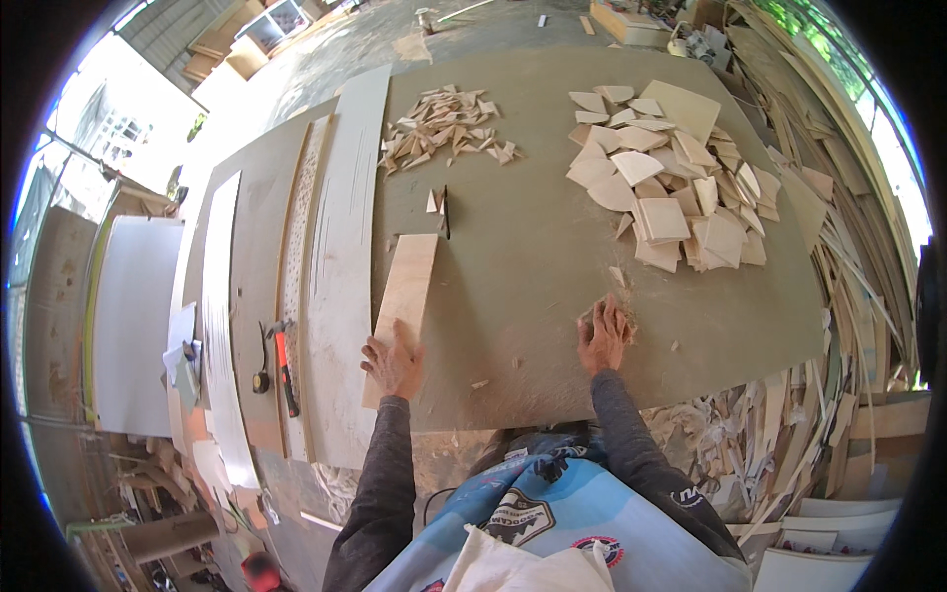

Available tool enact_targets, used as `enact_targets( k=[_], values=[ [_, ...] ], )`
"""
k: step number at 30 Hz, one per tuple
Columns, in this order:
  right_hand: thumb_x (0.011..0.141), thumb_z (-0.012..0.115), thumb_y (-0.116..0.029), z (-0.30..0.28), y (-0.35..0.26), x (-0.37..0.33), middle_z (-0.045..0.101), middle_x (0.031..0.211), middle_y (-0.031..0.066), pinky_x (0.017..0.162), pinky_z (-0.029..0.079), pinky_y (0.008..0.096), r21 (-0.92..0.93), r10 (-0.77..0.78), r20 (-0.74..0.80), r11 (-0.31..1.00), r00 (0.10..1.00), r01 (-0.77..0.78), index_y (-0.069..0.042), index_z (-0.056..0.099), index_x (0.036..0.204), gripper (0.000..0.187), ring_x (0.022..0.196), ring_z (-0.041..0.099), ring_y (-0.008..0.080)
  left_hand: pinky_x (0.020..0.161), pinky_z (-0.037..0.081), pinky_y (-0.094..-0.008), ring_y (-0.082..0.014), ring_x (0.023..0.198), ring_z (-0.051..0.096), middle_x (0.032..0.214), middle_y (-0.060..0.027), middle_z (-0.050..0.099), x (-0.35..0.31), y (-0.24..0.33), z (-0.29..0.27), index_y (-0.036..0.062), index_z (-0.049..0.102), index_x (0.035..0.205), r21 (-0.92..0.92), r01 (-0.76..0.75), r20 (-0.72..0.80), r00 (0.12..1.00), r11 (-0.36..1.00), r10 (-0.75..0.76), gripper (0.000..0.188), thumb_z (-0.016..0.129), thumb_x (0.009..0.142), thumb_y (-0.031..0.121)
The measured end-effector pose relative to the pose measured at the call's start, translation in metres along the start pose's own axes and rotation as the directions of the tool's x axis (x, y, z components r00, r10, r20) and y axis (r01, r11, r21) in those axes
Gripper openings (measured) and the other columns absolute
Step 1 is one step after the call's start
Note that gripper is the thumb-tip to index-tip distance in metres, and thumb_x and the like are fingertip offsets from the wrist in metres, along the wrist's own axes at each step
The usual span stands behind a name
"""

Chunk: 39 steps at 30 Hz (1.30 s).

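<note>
A pale wooden board (406, 286) lies lengthwise on the big brown table (513, 266). My left hand (395, 365) grips it across its width near the close end, fingers spread over its face and edge. Farther right, my right hand (603, 337) is pressed down with bent fingers on a small tan thing among wood dust; the hand hides most of it, and its kind cannot be made out. Beyond the board's far end are a thin dark tool (446, 211) and a small wood offcut (431, 201). A small wood chip (618, 276) lies just past my right fingers.
Cut wood pieces (663, 219) form a large pile at far right; smaller wedges (444, 128) are heaped at far left. A long white panel (345, 227), a hammer (286, 370) and a tape measure (260, 382) lie to the left. Scrap strips (838, 197) line the right side.
</note>
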State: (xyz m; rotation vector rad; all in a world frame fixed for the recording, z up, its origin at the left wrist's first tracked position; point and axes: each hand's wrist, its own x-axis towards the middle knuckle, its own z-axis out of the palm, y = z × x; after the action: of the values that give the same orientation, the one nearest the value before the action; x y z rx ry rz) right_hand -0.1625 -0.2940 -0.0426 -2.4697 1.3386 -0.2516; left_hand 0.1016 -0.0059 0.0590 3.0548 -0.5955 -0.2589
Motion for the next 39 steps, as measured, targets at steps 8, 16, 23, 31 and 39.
enact_targets(
  k=[8, 16, 23, 31, 39],
  values=[
    [0.102, 0.053, -0.042, 0.002, 0.003, 0.003, 0.022, 0.169, 0.0055, 0.122, 0.019, 0.0504, 0.004, -0.004, -0.043, 1.000, 0.999, 0.004, -0.006, 0.046, 0.152, 0.061, 0.146, 0.028, 0.0296, 0.104, 0.030, -0.0706, -0.0559, 0.133, 0.034, 0.145, -0.0361, 0.036, 0.025, 0.019, -0.006, 0.0283, 0.039, 0.157, 0.005, -0.039, -0.020, 0.999, 0.999, 0.039, 0.076, 0.067, 0.090, 0.049],
    [0.102, 0.054, -0.043, 0.003, -0.001, 0.002, 0.027, 0.167, 0.0042, 0.122, 0.022, 0.0492, -0.043, -0.017, -0.083, 0.999, 0.996, 0.014, -0.006, 0.050, 0.149, 0.060, 0.146, 0.029, 0.0283, 0.106, 0.030, -0.0707, -0.0554, 0.135, 0.032, 0.144, -0.0346, 0.036, 0.060, 0.020, 0.002, 0.0274, 0.038, 0.157, 0.041, -0.071, -0.069, 0.995, 0.997, 0.074, 0.076, 0.068, 0.089, 0.047],
    [0.101, 0.055, -0.040, -0.008, -0.011, 0.003, 0.028, 0.165, 0.0056, 0.120, 0.022, 0.0535, -0.034, -0.017, -0.027, 0.999, 1.000, 0.016, -0.007, 0.047, 0.150, 0.059, 0.144, 0.028, 0.0296, 0.103, 0.035, -0.0668, -0.0473, 0.134, 0.037, 0.142, -0.0259, 0.042, 0.155, 0.033, -0.004, 0.0287, 0.042, 0.154, 0.116, -0.087, -0.146, 0.984, 0.989, 0.103, 0.075, 0.068, 0.088, 0.053],
    [0.103, 0.052, -0.041, -0.012, -0.007, 0.001, 0.031, 0.164, 0.0057, 0.122, 0.020, 0.0536, -0.029, -0.003, -0.076, 1.000, 0.997, 0.001, -0.008, 0.048, 0.150, 0.058, 0.145, 0.029, 0.0288, 0.115, 0.023, -0.0700, -0.0535, 0.146, 0.024, 0.154, -0.0321, 0.032, 0.213, 0.056, -0.079, 0.0289, 0.043, 0.155, -0.011, 0.058, -0.065, 0.996, 0.998, -0.058, 0.070, 0.061, 0.093, 0.056],
    [0.101, 0.056, -0.038, -0.013, -0.010, 0.001, 0.033, 0.164, 0.0022, 0.120, 0.023, 0.0518, -0.017, -0.002, -0.087, 1.000, 0.996, 0.000, -0.009, 0.050, 0.149, 0.057, 0.142, 0.032, 0.0270, 0.113, 0.023, -0.0725, -0.0565, 0.144, 0.026, 0.153, -0.0337, 0.030, 0.104, -0.028, -0.072, 0.0340, 0.039, 0.157, -0.127, 0.100, -0.043, 0.993, 0.987, -0.106, 0.073, 0.067, 0.092, 0.049]
  ],
)
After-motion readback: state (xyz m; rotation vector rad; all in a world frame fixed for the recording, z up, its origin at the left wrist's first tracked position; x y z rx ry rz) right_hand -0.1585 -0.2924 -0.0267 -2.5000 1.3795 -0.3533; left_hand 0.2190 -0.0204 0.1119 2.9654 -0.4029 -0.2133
